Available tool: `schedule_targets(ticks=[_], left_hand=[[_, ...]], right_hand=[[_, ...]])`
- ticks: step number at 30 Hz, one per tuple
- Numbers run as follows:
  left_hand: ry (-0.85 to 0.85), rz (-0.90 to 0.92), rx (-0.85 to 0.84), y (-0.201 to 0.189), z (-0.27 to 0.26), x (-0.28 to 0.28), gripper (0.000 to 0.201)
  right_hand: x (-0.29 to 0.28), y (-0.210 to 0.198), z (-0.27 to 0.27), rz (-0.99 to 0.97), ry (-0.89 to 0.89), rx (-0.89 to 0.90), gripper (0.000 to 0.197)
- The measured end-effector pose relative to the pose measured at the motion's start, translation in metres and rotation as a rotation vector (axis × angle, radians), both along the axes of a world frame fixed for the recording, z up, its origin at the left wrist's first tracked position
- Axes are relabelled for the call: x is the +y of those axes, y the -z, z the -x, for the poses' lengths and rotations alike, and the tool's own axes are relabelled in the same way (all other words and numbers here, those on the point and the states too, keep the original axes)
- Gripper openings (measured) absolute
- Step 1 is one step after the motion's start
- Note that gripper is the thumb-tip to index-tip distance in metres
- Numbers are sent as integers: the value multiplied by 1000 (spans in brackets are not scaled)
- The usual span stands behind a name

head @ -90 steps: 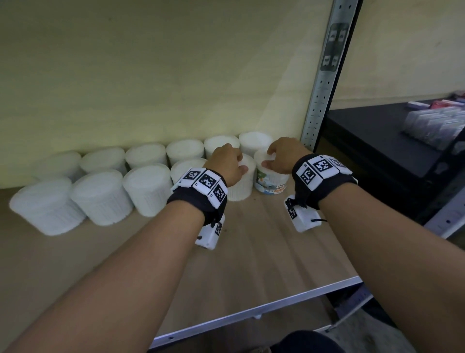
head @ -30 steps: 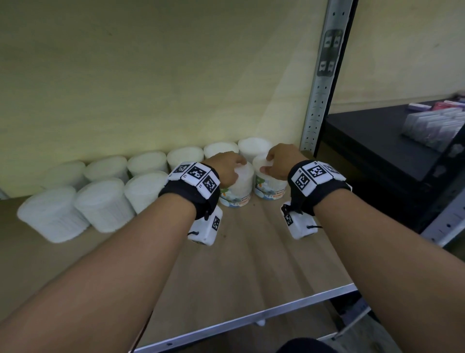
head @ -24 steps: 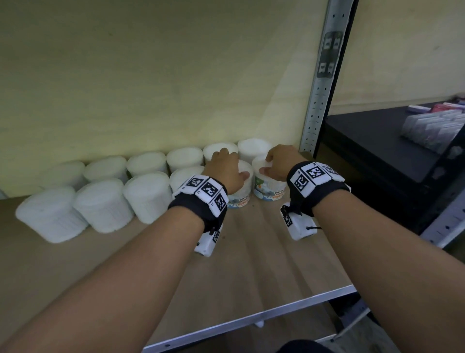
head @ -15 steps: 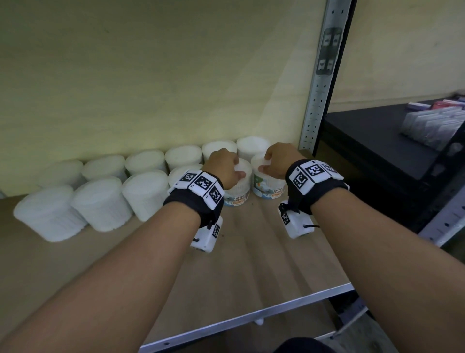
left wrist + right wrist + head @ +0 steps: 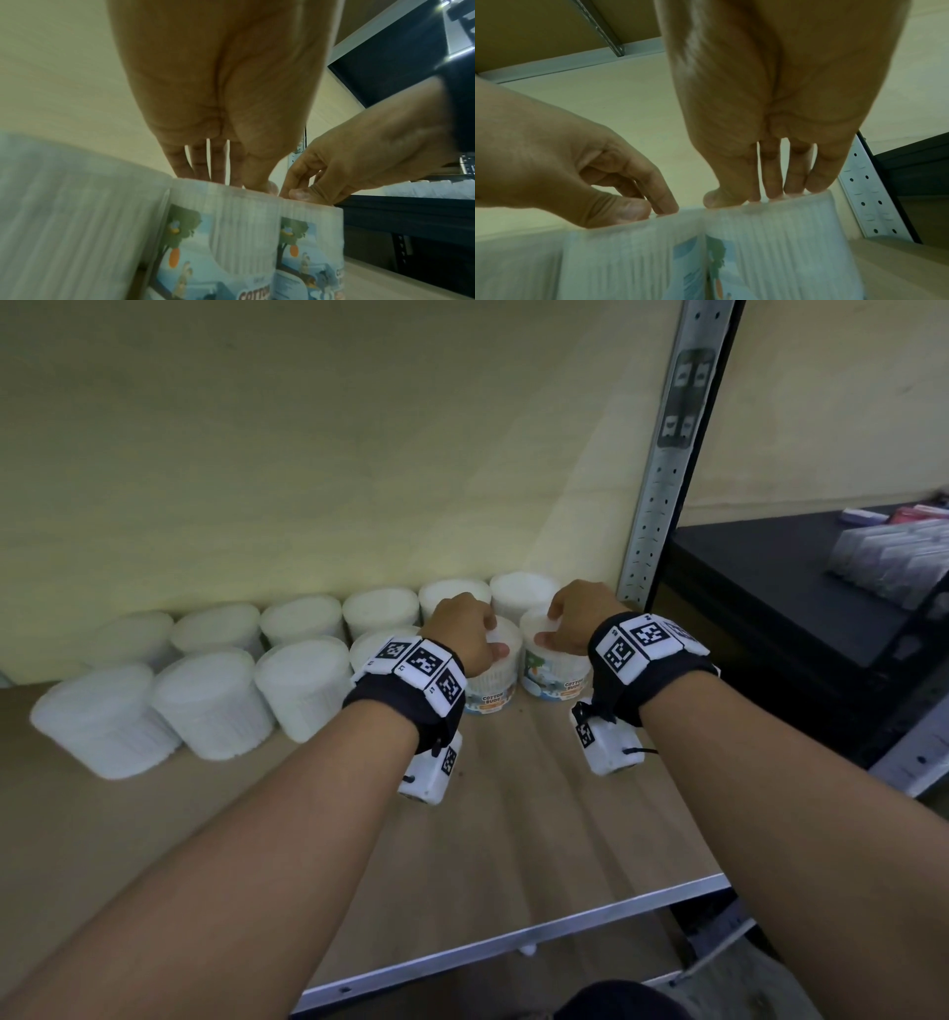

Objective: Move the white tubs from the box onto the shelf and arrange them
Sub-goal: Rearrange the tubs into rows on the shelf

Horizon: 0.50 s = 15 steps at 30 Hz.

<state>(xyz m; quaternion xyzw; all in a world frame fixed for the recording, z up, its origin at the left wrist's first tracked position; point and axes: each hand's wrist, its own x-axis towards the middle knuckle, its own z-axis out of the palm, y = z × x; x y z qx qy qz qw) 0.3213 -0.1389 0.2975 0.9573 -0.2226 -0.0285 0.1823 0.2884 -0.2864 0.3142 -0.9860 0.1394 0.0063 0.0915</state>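
Left hand [image 5: 460, 634] fingers [image 5: 218, 164] curled on one tub [image 5: 492, 677], right hand [image 5: 577, 618] gripping the next tub [image 5: 552, 667]; bare shelf [image 5: 513, 839] board nearer than fingers, post [image 5: 649, 505] right. Tubs white, cartoon labels.

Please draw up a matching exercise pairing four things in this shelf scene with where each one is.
Things:
1. left hand
2. right hand
3. metal upright
4. packets

Places:
A. on the black unit at far right
B. on the rightmost front tub
C. right of the tub rows
D. on the labelled tub second from right

Pairs: 1-D, 2-B, 3-C, 4-A
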Motion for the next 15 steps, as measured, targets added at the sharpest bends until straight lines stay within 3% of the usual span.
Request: schedule_targets(ticks=[15], left_hand=[[66,-22,30,-3,63,6,47]], right_hand=[[0,-6,64,-15,-41,27,50]])
